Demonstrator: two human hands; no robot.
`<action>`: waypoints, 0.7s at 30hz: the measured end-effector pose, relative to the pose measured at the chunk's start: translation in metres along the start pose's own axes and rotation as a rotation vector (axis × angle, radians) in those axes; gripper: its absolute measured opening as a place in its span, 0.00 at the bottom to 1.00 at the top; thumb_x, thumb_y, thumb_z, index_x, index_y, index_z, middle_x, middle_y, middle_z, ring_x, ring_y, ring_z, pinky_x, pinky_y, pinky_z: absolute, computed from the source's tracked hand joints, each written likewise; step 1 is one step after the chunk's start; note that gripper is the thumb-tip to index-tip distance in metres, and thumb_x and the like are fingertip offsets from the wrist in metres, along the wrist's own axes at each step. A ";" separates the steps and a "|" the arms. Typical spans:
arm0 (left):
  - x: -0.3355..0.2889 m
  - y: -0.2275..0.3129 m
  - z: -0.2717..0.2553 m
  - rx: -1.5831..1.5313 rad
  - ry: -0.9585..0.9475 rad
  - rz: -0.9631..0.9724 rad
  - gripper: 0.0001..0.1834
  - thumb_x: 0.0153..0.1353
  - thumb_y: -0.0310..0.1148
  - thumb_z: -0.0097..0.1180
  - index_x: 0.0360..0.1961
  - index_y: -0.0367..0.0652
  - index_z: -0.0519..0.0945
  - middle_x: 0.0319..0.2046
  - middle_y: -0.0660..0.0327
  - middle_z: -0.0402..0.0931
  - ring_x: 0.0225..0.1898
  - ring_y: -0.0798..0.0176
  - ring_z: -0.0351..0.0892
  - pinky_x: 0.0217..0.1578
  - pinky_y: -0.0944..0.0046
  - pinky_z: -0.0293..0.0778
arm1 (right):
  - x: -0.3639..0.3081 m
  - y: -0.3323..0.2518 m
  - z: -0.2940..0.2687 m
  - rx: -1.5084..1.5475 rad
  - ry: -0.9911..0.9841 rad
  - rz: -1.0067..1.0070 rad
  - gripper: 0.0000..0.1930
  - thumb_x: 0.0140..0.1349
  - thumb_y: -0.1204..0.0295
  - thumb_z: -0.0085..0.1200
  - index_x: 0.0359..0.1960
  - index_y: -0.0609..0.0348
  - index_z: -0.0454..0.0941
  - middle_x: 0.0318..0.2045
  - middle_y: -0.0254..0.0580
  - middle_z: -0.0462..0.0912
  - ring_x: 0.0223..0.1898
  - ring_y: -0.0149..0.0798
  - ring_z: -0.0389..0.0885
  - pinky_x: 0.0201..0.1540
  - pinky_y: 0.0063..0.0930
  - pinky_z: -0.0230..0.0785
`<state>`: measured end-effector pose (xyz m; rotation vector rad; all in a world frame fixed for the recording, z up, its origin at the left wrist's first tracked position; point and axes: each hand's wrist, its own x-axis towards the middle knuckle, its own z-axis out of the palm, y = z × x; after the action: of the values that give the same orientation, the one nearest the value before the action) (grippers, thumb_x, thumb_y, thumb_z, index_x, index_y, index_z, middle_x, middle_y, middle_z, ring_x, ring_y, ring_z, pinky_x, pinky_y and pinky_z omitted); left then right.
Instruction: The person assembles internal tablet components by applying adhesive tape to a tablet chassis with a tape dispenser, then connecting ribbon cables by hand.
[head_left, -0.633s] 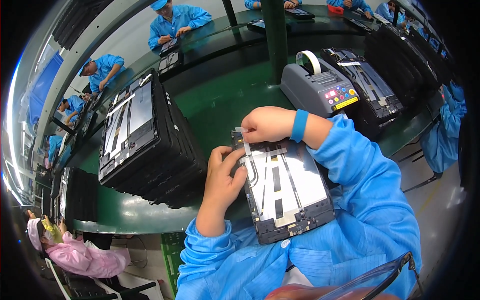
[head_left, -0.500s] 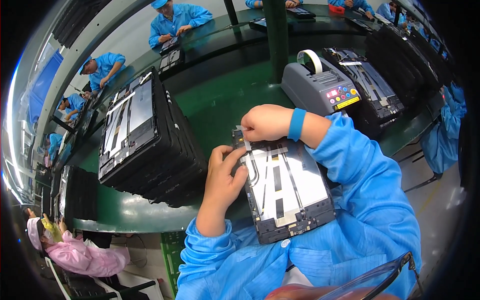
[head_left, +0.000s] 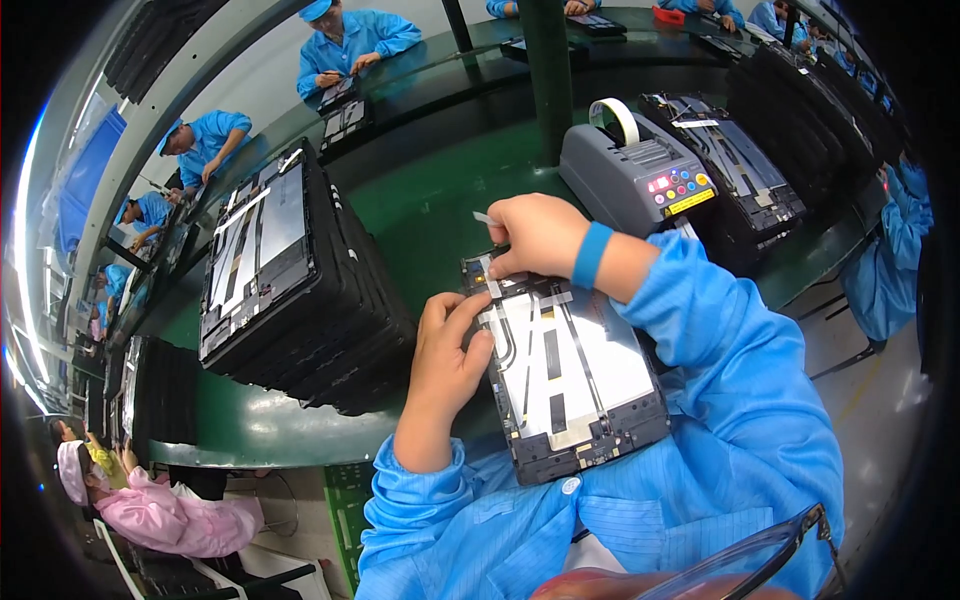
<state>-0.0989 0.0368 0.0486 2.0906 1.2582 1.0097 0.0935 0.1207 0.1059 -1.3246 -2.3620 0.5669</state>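
An opened tablet point(head_left: 585, 375) with a black frame, silver-white battery faces and dark ribbon cables lies tilted in front of me, its near end against my blue smock. My left hand point(head_left: 443, 358) rests at its far left edge, index fingertip touching the tablet near a pale strip and thumb held apart. Bent over the tablet's far left corner, my right hand point(head_left: 540, 235) pinches a translucent tape strip point(head_left: 482, 217), whose free end sticks out left of the fingers. Some of the strip is hidden behind the hand.
Left of me rises a tall stack of similar tablets point(head_left: 262, 245). A grey tape dispenser point(head_left: 635, 165) with a white roll stands at the far right, beside another tablet stack point(head_left: 735, 160). A green post point(head_left: 551, 80) rises from the green table point(head_left: 425, 195). Co-workers sit around it.
My right hand has shifted slightly up and away from the tablet's corner, and the tape end now points up and left. My left hand stays in place.
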 end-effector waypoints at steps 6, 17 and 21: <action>0.001 0.001 0.002 0.002 -0.006 0.002 0.21 0.53 0.34 0.51 0.49 0.40 0.75 0.43 0.51 0.67 0.46 0.50 0.68 0.48 0.58 0.66 | -0.030 0.003 0.014 0.334 0.012 -0.226 0.12 0.52 0.83 0.45 0.40 0.62 0.71 0.37 0.48 0.79 0.42 0.47 0.78 0.44 0.34 0.71; -0.009 0.014 0.001 0.289 0.203 0.170 0.28 0.48 0.32 0.60 0.53 0.38 0.73 0.41 0.52 0.70 0.43 0.50 0.71 0.45 0.57 0.68 | -0.055 -0.001 0.013 -0.225 0.092 -0.674 0.14 0.52 0.71 0.53 0.39 0.65 0.73 0.44 0.55 0.76 0.48 0.53 0.74 0.57 0.42 0.63; -0.021 0.044 -0.003 0.150 0.223 0.330 0.28 0.46 0.32 0.66 0.49 0.35 0.74 0.40 0.50 0.74 0.40 0.49 0.74 0.40 0.56 0.71 | -0.072 -0.016 0.002 -0.157 0.083 -0.761 0.10 0.53 0.68 0.55 0.35 0.56 0.75 0.42 0.45 0.78 0.48 0.46 0.75 0.57 0.45 0.62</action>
<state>-0.0840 -0.0018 0.0753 2.4105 1.1420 1.3609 0.1161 0.0501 0.1032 -0.3992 -2.6153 0.0921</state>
